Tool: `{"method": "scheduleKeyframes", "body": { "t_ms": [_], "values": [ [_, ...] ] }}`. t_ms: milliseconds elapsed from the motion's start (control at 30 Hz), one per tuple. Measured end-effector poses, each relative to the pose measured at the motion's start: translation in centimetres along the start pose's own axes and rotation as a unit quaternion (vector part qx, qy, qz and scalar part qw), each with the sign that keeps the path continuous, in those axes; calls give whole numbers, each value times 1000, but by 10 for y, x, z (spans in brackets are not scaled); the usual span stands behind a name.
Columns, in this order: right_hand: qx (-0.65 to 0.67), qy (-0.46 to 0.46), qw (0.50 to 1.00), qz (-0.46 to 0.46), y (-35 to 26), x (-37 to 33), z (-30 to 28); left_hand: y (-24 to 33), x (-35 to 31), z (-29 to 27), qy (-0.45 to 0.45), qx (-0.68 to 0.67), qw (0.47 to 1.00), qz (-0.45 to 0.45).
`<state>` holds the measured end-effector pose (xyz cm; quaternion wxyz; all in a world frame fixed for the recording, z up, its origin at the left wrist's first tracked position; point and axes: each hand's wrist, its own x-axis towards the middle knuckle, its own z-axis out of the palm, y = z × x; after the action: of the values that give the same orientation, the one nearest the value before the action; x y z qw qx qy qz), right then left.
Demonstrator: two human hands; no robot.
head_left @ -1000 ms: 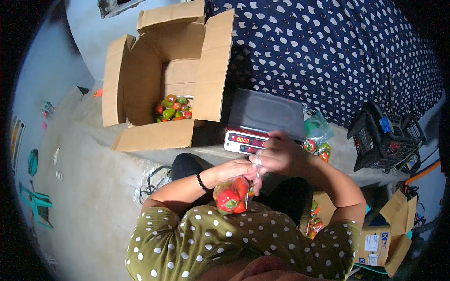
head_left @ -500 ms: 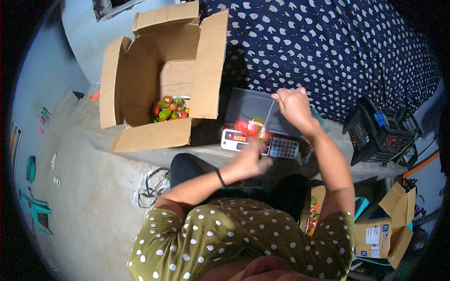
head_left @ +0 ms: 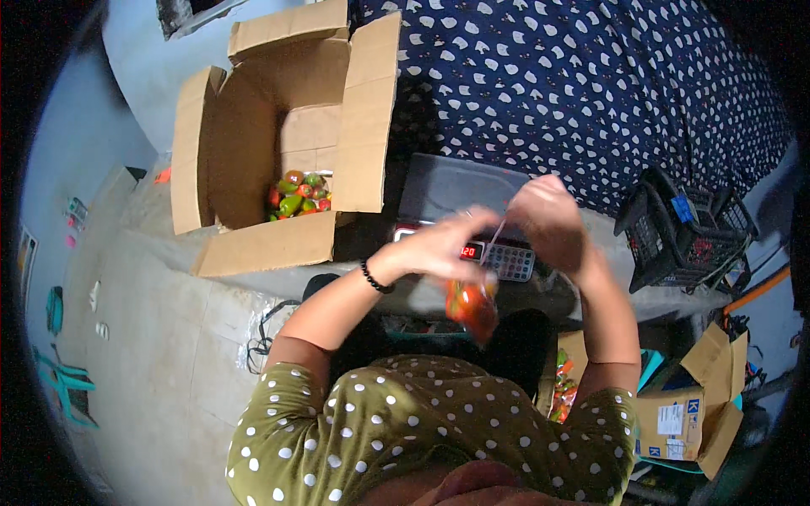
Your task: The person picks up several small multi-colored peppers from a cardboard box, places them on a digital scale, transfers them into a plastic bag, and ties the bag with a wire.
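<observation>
A clear plastic bag of red and orange peppers (head_left: 472,308) hangs in front of the scale, its neck twisted into a thin strand. My right hand (head_left: 548,223), blurred by motion, is closed on the upper end of that strand. Around the strand, just above the peppers, my left hand (head_left: 447,244) has its fingers and thumb apart; motion smears their tips. Behind both hands sits a digital scale (head_left: 510,261) with a lit red display, a keypad and a dark flat pan (head_left: 460,190). My left hand covers part of the scale's front panel.
An open cardboard box (head_left: 363,126) at the left holds bagged red and green peppers (head_left: 299,198). To the right stands a black plastic crate (head_left: 675,232), with another open carton (head_left: 675,422) below it. More peppers (head_left: 564,388) lie in a box beside my right arm. Dark patterned cloth (head_left: 574,84) hangs behind.
The bag of peppers has moved from over the scale toward me and hangs lower. My left hand has risen from beside the peppers to the bag's neck. The display reading has changed.
</observation>
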<state>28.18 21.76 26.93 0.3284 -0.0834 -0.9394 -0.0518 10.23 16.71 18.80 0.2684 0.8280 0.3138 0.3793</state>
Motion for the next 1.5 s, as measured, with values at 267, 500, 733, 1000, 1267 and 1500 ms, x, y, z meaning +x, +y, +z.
{"method": "scheduleKeyframes", "body": {
  "t_ms": [267, 500, 733, 1000, 1267, 1500],
  "values": [
    [64, -2, 997, -31, 1, 4, 11, 1, -34, 53, -251, -694, 669, -91],
    [-94, -18, 992, 79, 47, 13, 35, -24, -31, 10, 103, -84, 981, -143],
    [-132, -7, 984, 118, 47, 39, 54, 11, -71, 110, -134, -117, 983, 47],
    [-79, -20, 981, 177, 26, 12, 7, -3, 7, 9, 293, 216, 931, -20],
    [-21, -37, 991, 126, 36, -21, 47, -40, -27, 57, 68, -365, 901, -225],
    [25, -21, 984, 173, 25, -22, 73, -77, -27, 53, 8, -157, 964, -213]
  ]
}}
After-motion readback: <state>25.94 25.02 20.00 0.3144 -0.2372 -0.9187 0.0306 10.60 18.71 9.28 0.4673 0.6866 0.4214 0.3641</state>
